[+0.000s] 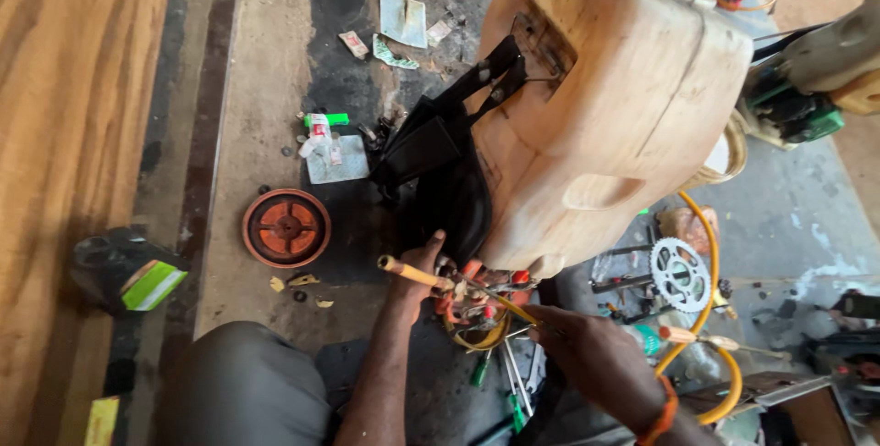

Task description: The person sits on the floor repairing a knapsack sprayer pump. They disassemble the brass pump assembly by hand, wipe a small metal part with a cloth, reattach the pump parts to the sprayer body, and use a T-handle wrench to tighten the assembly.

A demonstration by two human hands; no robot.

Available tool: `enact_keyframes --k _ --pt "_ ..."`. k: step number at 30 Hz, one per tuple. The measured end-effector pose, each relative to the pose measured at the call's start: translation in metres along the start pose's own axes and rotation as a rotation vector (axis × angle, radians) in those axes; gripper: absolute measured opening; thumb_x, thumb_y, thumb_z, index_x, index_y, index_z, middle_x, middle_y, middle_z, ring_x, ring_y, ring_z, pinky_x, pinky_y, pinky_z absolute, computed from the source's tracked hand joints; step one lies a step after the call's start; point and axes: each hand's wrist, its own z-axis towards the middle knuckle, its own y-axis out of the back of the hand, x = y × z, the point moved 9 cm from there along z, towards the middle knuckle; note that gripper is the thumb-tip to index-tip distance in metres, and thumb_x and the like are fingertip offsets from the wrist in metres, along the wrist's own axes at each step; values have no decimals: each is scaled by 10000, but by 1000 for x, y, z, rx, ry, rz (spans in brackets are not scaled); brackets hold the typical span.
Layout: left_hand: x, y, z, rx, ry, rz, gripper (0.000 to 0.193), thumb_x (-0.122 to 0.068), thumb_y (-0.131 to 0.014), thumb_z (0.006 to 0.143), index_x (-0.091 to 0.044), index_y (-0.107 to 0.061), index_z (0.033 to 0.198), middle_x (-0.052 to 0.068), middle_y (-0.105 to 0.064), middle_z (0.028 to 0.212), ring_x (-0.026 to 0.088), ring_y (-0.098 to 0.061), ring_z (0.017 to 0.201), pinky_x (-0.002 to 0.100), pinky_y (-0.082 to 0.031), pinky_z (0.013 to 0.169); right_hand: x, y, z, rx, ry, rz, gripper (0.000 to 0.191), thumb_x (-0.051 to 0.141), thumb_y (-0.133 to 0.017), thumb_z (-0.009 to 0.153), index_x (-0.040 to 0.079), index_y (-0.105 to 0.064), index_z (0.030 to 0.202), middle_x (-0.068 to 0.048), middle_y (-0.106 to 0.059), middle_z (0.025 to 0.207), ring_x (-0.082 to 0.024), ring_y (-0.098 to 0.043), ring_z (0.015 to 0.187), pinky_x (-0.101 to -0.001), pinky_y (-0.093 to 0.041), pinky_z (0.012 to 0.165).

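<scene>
We see a large tan plastic tank [614, 107] tilted over the floor [266, 88], filling the view from 12 to 3 o'clock. At 6 o'clock our left hand [420, 267] touches its red-fitted base [472, 295], and our right hand [587, 354] holds a thin yellow rod [431, 276]. A round red cap [286, 227] lies at 9 o'clock, a sprocket [680, 274] at 4.

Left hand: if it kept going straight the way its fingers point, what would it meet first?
Likely the black strap pad on the tan tank. The left hand points up the picture, fingertips already at the pad's lower edge; depth is unclear.
</scene>
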Motion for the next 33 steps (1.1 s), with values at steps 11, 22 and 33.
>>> enact_keyframes --k 11,22,33 --pt "-1 3 0 -14 26 0 576 -594 -659 896 -37 -720 760 57 -666 641 170 -644 527 323 -516 503 8 -13 18 -174 204 -24 434 397 -634 902 312 -692 1323 -72 -747 905 -339 -719 805 -473 -554 687" --pt "-4 1 -3 -10 31 -46 557 -566 -660 912 -32 -696 762 45 -663 629 167 -642 528 314 -523 504 23 -9 13 -188 216 -135 430 399 -620 907 354 -662 1332 -57 -685 849 -338 -693 706 -481 -542 614" --pt "-27 -2 -10 -45 -51 -49 565 -592 -675 930 -66 -636 729 35 -565 597 166 -560 491 332 -408 428 27 -27 9 -571 624 -651 585 247 -604 786 121 -594 1357 -73 -635 967 -238 -644 865 -408 -505 742"
